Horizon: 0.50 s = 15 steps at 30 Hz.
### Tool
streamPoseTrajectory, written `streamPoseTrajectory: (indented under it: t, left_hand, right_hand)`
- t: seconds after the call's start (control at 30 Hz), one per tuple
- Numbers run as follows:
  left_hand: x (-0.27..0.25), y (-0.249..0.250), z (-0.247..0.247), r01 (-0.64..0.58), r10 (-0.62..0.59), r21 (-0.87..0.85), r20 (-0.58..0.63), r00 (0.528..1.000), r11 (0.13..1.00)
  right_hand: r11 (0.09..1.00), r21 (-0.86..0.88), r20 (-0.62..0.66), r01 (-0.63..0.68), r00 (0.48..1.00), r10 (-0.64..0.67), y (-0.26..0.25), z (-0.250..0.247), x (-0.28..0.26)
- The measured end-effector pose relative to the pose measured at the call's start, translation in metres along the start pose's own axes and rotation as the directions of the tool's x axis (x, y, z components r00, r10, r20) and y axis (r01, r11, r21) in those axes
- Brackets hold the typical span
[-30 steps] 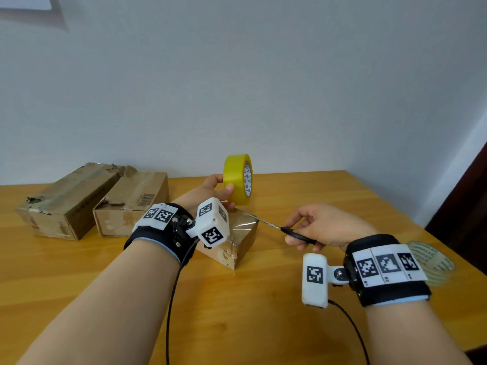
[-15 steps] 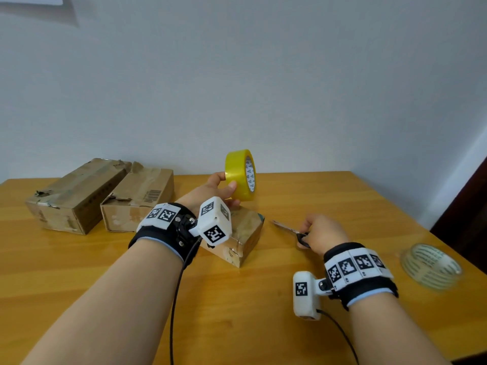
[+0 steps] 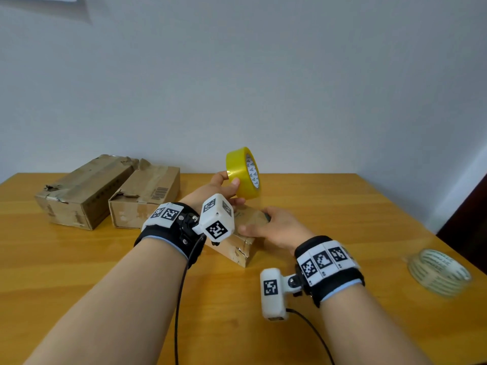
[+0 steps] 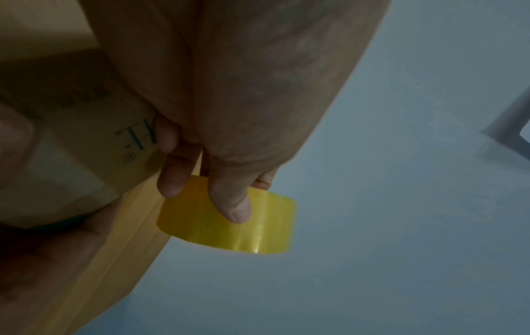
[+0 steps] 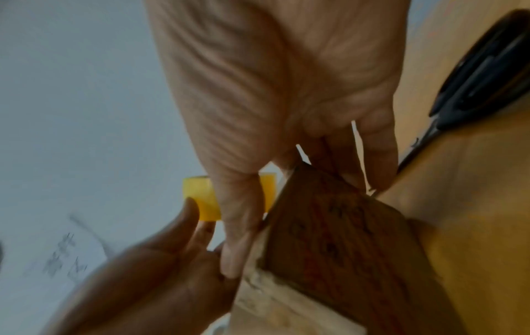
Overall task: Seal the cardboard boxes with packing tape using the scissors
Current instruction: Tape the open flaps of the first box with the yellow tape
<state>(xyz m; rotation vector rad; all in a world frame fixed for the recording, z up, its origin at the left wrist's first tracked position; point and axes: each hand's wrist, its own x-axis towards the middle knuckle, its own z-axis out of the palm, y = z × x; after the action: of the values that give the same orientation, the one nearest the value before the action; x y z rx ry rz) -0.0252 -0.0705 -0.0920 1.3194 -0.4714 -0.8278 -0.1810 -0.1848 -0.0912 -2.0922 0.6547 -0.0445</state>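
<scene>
My left hand holds a yellow tape roll upright in the air just beyond a small cardboard box. The thumb presses on the tape roll's outer band. My right hand lies on top of the small box with straight fingers, the thumb along its near left edge. The black-handled scissors lie on the table to the right of that hand; in the head view the hand hides almost all of them.
Two larger worn cardboard boxes stand side by side at the back left of the wooden table. A roll of clear tape lies flat near the right edge. A wall runs behind the table.
My right hand has let go of the scissors, which now lie on the table, and has moved left onto the small box. The left hand still holds the yellow roll up.
</scene>
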Motion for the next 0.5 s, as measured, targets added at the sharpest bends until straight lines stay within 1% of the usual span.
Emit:
streamPoseTrajectory:
  t: [0.07,0.13,0.17,0.23,0.27,0.33,0.4,0.43,0.5]
  left_hand:
    - [0.000,-0.001,0.002,-0.006,0.004,-0.026,-0.067,0.998,1.000]
    - [0.000,-0.003,0.002,-0.021,0.014,-0.080,-0.090,0.996,0.997]
    - [-0.001,-0.003,0.002,-0.024,0.014,-0.114,-0.089,0.996,0.993]
    - [-0.005,-0.003,0.003,-0.033,0.016,-0.208,-0.086,0.996,0.978]
    - [-0.007,-0.003,0.004,-0.038,0.017,-0.259,-0.083,0.996,0.965]
    - [-0.010,-0.002,0.006,-0.044,0.015,-0.334,-0.087,0.996,0.941]
    - [-0.017,-0.001,0.008,-0.052,0.015,-0.412,-0.091,0.996,0.910]
    - [-0.019,-0.001,0.006,-0.047,0.009,-0.458,-0.084,0.996,0.887]
    - [-0.020,-0.003,-0.002,-0.029,-0.008,-0.543,-0.065,0.998,0.839]
  right_hand:
    - [0.991,0.127,-0.001,0.027,1.000,-0.027,0.005,0.002,0.002]
    - [0.981,0.187,-0.033,0.054,0.998,-0.049,0.010,0.002,0.006]
    - [0.983,0.171,-0.062,0.059,0.997,-0.049,0.011,0.001,0.009]
    - [0.995,0.087,-0.124,0.052,0.991,-0.041,0.012,0.000,0.016]
    - [0.998,0.051,-0.135,0.037,0.990,-0.030,0.012,0.000,0.021]
    - [1.000,0.001,-0.115,0.021,0.993,-0.021,0.011,-0.003,0.025]
    - [0.997,-0.065,-0.100,0.040,0.994,-0.046,0.007,-0.008,0.025]
    - [0.994,-0.097,-0.136,0.057,0.988,-0.069,0.005,-0.010,0.026]
    - [0.988,-0.105,-0.281,0.115,0.950,-0.140,-0.004,-0.016,0.023]
